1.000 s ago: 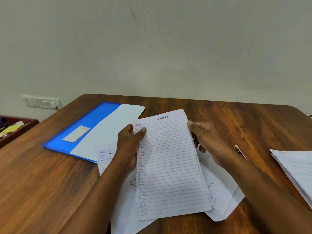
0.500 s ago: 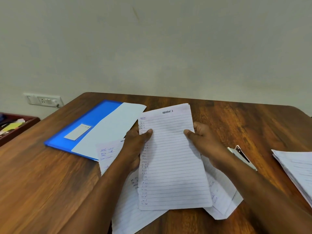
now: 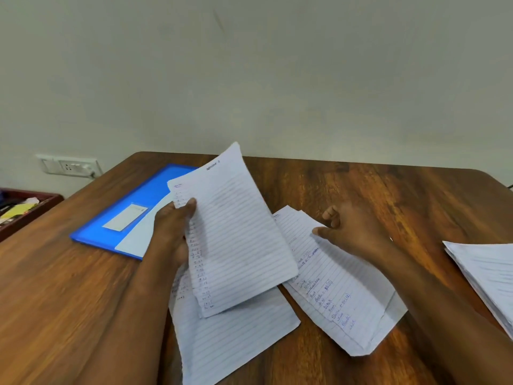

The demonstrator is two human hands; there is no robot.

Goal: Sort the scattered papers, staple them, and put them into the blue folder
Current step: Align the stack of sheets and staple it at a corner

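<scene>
Head view: left hand [image 3: 172, 232] grasping lined sheet [image 3: 236, 232] lifted off desk [image 3: 361, 190]; right hand [image 3: 352, 232] grip released, fingertips on handwritten sheets [image 3: 341, 295] beside blue folder [image 3: 138, 207]

blue folder [image 3: 144, 195], white papers [image 3: 236, 232] (ruled)

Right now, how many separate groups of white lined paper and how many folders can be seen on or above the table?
Lined paper groups: 4 (sheets held in the left hand, sheet under them, written sheets by the right hand, stack at the right edge)
Blue folder: 1
Total: 5
</scene>
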